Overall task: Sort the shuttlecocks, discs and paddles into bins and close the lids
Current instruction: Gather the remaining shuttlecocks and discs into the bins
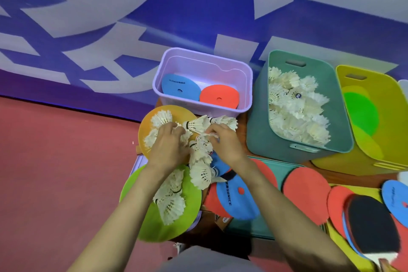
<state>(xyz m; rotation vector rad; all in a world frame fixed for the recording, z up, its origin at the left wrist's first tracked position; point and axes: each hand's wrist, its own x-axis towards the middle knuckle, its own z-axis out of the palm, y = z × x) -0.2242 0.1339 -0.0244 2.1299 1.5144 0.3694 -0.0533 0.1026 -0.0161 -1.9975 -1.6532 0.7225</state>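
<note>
White feather shuttlecocks [199,153] lie heaped over an orange disc [176,111] and a green disc [154,225] on the table. My left hand [166,146] grips several of them at the heap's left. My right hand [224,141] pinches shuttlecocks at the heap's right. A teal bin [260,139] holds many shuttlecocks. The purple bin [247,86] contains a blue and a red disc. A yellow bin [393,95] has green discs inside. More red discs [305,185] and blue discs [237,203] and a black paddle [368,229] lie to the right.
A teal lid [265,229] lies flat under the loose discs at the table's middle. A blue wall with white lettering stands behind the bins. Red floor stretches to the left of the table edge.
</note>
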